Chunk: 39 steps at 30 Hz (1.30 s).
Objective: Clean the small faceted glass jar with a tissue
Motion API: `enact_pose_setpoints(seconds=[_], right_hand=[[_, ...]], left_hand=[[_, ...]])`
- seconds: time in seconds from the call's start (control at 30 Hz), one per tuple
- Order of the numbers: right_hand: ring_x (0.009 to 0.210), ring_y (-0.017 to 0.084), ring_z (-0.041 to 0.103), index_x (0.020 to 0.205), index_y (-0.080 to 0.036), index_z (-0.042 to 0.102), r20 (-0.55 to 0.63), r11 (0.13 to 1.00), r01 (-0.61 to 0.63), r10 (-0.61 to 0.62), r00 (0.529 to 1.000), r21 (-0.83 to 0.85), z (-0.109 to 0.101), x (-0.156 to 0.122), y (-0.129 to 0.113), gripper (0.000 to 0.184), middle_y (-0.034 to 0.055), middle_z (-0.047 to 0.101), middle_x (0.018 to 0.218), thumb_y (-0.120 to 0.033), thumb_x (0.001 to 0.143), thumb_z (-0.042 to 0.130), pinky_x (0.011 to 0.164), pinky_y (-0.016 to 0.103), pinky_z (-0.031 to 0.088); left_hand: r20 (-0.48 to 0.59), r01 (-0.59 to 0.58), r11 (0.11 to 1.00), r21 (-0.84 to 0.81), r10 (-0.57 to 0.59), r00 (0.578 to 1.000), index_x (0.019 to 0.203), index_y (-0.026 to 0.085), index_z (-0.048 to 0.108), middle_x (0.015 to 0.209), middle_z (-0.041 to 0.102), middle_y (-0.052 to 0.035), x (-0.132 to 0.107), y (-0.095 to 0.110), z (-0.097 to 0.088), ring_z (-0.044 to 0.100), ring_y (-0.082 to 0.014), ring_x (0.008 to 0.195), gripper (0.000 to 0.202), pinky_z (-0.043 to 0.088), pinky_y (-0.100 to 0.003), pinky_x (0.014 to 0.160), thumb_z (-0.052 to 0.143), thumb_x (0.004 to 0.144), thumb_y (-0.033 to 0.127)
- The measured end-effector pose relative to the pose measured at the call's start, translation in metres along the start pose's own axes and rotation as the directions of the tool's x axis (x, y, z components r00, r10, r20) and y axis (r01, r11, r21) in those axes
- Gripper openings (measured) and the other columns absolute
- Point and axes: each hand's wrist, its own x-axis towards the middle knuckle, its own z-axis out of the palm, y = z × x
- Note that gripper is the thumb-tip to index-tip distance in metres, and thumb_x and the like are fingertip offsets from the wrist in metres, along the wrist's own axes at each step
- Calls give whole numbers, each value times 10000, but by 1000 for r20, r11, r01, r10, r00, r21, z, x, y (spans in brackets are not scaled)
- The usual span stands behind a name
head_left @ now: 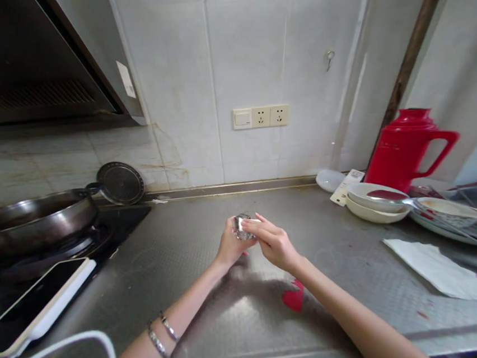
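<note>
While the left hand (228,245) was wrapped around a small clear glass piece (238,232), the right hand (281,246) came across from the other side with its fingers laid together over the top. A bit of white stuff (246,222) showed right under those fingertips, tissue or paper maybe, too small to tell. I couldn't tell if the right hand was actually pinching it or only pressing it down, but the left was definitely clamped on the glass

My read on the step: wiping or rubbing the glass, probably somewhere in the middle of it. Next move would call for a steady left grip, maybe a little turn of the glass so the right could reach a fresh side, and not too much push since that thing looked slick

As for where it was, the glass sat inside the left hand's curl, touching it, with the right hand's fingertips just over its near right side. All 2 hands' worth of action was up over the middle of the counter (178,258), beyond the red heart (293,297), with the white sheet (444,274) well apart off to the right
</note>
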Motion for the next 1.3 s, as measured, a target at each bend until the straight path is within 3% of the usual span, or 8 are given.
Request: enact_pose_setpoints(seconds=[0.13,0.23,0.37,0.53,0.7,0.97,1.13,1.3], right_hand=[[1067,179,635,1189,-281,606,-117,994,-107,104,988,-20,-6,6,2,415,21,687,1118,-74,900,391,1065,480,408],[972,179,678,1149,-259,632,-170,983,-177,168,971,-42,-6,7,6,353,21,713,1043,-115,916,409,1053,485,422],[987,165,669,1186,-251,599,-42,992,-98,94,995,-85,-2,4,9,386,36,701,1076,-84,913,384,1056,490,416],[1138,180,588,1272,-203,513,82,980,65,-51,995,-187,-1,2,6,463,102,663,1155,-15,884,345,1059,501,400],[1202,220,538,1261,-161,520,176,947,185,-141,974,-263,-1,3,-1,496,130,642,1190,26,839,338,1050,510,405],[1160,205,572,1277,-151,505,175,951,207,-169,970,-230,2,5,-12,510,124,671,1130,22,830,335,1041,483,430],[1113,183,605,1302,-168,481,175,959,232,-203,963,-165,5,4,-16,498,102,691,1082,8,857,347,1033,458,448],[1137,175,590,1307,-225,488,24,976,113,-111,994,-187,-5,2,2,531,82,669,1140,18,864,324,1062,490,405]], left_hand=[[22,8,1000,-7,-8,1000,1143,186,417,934,592,-33,-3,1,2,590,-161,740,715,452,-181,414,796,542,272],[22,-42,998,39,41,999,1160,184,435,951,612,-33,-5,-2,4,594,-146,734,751,488,-212,508,812,512,219],[4,-92,988,128,92,996,1127,182,483,881,632,-6,-6,-8,6,601,-143,738,706,504,-241,610,815,504,193],[-2,-101,975,200,104,995,1090,172,503,875,643,-13,-5,-7,5,602,-148,732,625,491,-237,601,792,539,237],[-17,-115,965,236,123,992,1050,170,494,938,650,-39,-4,-3,2,614,-156,753,575,487,-221,571,773,552,244],[6,-62,990,130,62,998,1138,180,410,846,653,-9,1,-18,-3,597,-123,603,647,445,-184,431,751,595,263],[13,-35,993,110,33,999,1186,154,366,720,628,16,2,-14,-6,556,-114,520,667,459,-192,395,712,620,223],[-68,47,984,172,-35,997,1125,174,441,850,626,-25,1,-2,-3,595,-141,632,678,462,-182,375,789,551,275]])
